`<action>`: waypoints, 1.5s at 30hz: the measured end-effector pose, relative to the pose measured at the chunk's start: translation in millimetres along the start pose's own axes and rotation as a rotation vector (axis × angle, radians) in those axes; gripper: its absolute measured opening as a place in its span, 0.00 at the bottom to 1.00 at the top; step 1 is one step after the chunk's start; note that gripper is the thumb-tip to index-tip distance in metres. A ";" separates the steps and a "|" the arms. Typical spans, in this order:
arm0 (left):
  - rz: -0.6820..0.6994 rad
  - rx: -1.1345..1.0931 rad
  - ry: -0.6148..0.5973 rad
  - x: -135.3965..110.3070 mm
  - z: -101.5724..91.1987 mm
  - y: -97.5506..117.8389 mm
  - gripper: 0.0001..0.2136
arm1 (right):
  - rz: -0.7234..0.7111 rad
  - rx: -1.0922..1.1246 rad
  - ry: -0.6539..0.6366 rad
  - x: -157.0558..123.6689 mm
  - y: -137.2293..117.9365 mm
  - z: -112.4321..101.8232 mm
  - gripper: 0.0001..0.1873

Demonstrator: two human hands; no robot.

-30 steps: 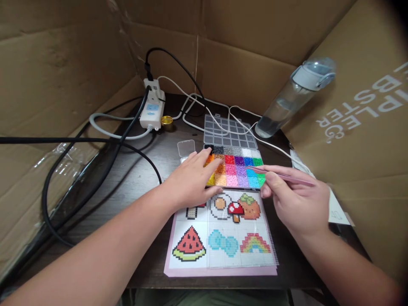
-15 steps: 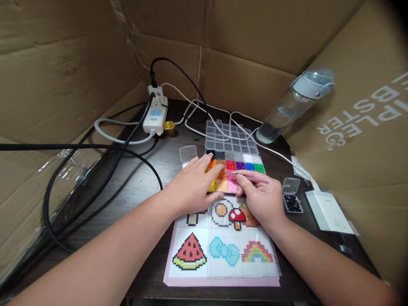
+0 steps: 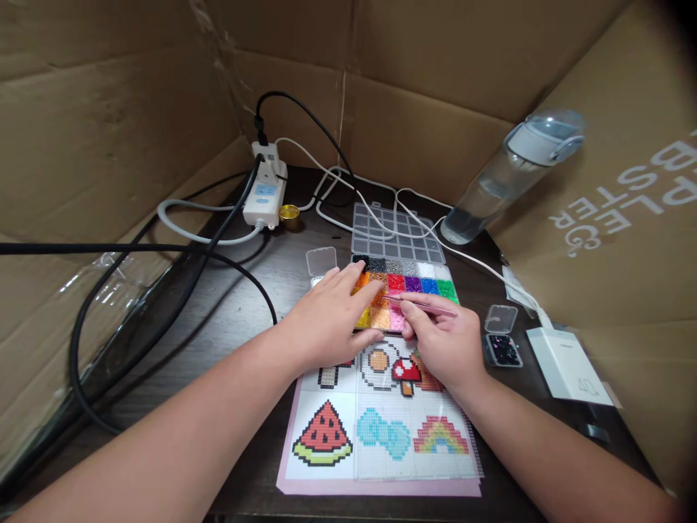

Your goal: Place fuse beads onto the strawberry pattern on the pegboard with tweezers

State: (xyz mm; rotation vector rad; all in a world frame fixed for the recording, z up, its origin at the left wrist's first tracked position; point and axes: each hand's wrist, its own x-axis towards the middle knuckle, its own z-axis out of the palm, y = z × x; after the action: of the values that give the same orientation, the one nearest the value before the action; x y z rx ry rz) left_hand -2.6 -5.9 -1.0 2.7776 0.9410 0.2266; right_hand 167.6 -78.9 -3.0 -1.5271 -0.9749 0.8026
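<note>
My right hand (image 3: 443,334) pinches pink tweezers (image 3: 430,308), their tips over the orange and pink compartments of the bead box (image 3: 406,265). The box holds small beads sorted by colour, and its clear lid (image 3: 400,232) lies folded back. Fingers spread, my left hand (image 3: 335,316) rests across the box's left side and hides part of it. In front lies a printed pattern sheet (image 3: 321,468) with a watermelon, a bow and a rainbow. A clear pegboard (image 3: 386,396) covers its right part, and a red mushroom piece (image 3: 406,372) sits there between my hands.
A small lidded box (image 3: 502,351) of dark beads stands right, near a white power adapter (image 3: 569,367). Behind are a water bottle (image 3: 490,192), a gold cup (image 3: 290,216), a power strip (image 3: 265,192) and tangled cables. Cardboard walls (image 3: 425,65) surround the dark table (image 3: 218,305).
The tweezer tips have shifted slightly left over the bead box. My left hand stays in place, and the whole view has moved a little.
</note>
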 end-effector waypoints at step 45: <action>-0.002 -0.035 0.004 0.1 -0.5 0.3 0.33 | 0.007 -0.027 -0.003 0.6 -1.9 1.2 0.12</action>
State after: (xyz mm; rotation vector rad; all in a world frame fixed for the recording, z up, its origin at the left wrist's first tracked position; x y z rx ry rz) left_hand -2.5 -5.9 -0.4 2.7454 0.9316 0.2467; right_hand 166.5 -77.7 -1.4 -1.5534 -0.9872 0.7999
